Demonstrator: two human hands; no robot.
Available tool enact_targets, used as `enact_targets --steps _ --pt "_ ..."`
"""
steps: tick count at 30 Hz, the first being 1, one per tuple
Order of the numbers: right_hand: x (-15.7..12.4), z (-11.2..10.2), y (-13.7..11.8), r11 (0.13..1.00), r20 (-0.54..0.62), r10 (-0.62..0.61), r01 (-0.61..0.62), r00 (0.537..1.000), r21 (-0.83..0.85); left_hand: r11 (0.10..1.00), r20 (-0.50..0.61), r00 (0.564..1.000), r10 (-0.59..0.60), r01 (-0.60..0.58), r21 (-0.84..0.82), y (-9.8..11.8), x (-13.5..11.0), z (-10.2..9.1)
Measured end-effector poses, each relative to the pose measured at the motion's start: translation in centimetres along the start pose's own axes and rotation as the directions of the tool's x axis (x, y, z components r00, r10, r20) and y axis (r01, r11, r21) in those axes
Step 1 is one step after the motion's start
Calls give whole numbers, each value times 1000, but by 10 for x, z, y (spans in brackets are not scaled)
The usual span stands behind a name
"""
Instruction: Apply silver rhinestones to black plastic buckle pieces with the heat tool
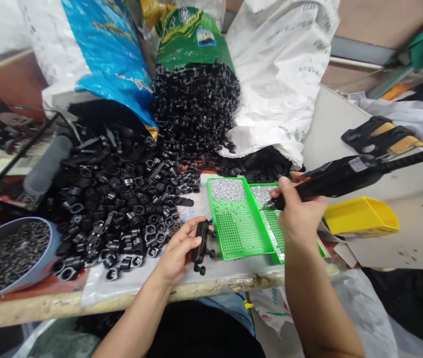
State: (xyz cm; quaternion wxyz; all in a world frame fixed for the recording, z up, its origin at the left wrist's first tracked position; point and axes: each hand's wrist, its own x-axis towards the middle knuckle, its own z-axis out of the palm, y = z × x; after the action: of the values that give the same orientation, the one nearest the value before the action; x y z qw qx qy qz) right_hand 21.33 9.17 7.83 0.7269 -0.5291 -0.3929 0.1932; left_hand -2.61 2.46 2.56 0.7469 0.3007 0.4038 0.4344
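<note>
My left hand (179,250) is closed around a small black plastic part (201,244), held just above the table's front edge, left of the green trays. My right hand (297,209) grips a black electric screwdriver (345,176). Its tip points down at the right green tray (273,219), which holds small silvery screws. The left green tray (237,219) has screws at its far end and a bare perforated floor nearer me.
A big heap of black plastic parts (122,199) covers the table on the left, spilling from blue (103,49), green (192,35) and white sacks (282,74). A grey bowl of small dark pieces (10,256) sits front left. A yellow bin (362,216) stands right of the trays.
</note>
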Motion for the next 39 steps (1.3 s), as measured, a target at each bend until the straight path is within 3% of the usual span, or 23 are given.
enact_targets --steps 4,9,12,15,18,21,28,35,39 --pt "16 -25 11 999 3 37 -37 999 12 975 23 996 -85 88 -202 12 -13 -2" --pt "19 -28 9 997 -1 34 -34 999 71 955 56 995 -86 98 -279 14 -17 -2" --pt "9 -16 -2 991 23 42 -45 999 125 985 65 996 -68 77 -155 9 -14 0" --pt "-20 3 -14 968 191 56 -100 980 229 990 3 1000 6 -6 142 -2 -10 4" --pt "-58 23 -23 916 424 50 -210 904 341 943 -46 996 82 -63 328 -15 -9 7" --pt "-85 37 -25 883 547 68 -306 834 355 905 -50 988 143 -110 412 -22 -10 6" --pt "-95 43 -13 915 586 103 -307 804 260 885 -17 990 138 -115 451 -23 -10 5" --pt "-109 36 -6 942 573 74 -246 816 228 826 47 985 163 -163 539 -17 -13 10" --pt "-92 29 -9 948 535 46 -205 844 242 753 20 986 168 -141 643 -16 -11 3"
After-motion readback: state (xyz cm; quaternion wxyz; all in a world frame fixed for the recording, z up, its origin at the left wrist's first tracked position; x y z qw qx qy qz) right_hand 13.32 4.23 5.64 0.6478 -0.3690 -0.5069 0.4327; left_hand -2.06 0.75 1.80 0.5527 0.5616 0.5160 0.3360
